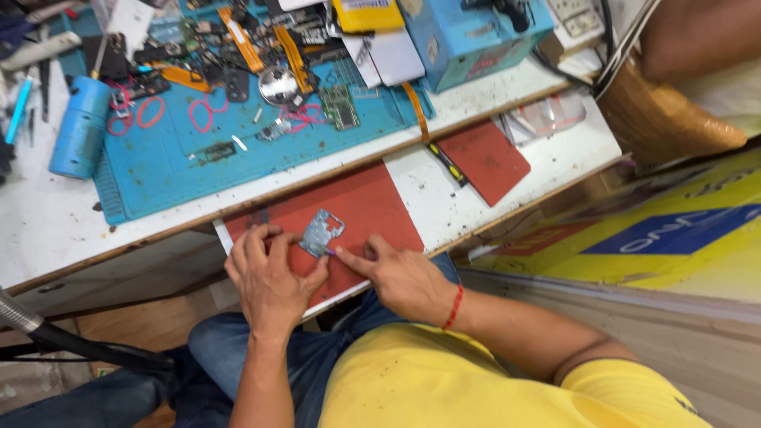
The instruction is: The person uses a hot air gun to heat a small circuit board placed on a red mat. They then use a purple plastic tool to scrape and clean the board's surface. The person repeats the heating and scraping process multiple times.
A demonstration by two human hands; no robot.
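A thin silvery metal frame plate (321,232) with cut-out holes lies on a red mat (372,208) at the near edge of the bench. My left hand (271,279) rests on the mat with its fingers pressing the plate's left and lower side. My right hand (399,277), with a red thread on the wrist, pinches a small thin tool whose tip touches the plate's lower right edge.
A blue work mat (190,166) behind holds several small parts, flex cables, a circuit board (340,106), pink rubber bands and a round metal disc (281,85). A blue cylinder (79,127) lies at left, a blue box (468,36) at back, a second red pad (483,160) to the right.
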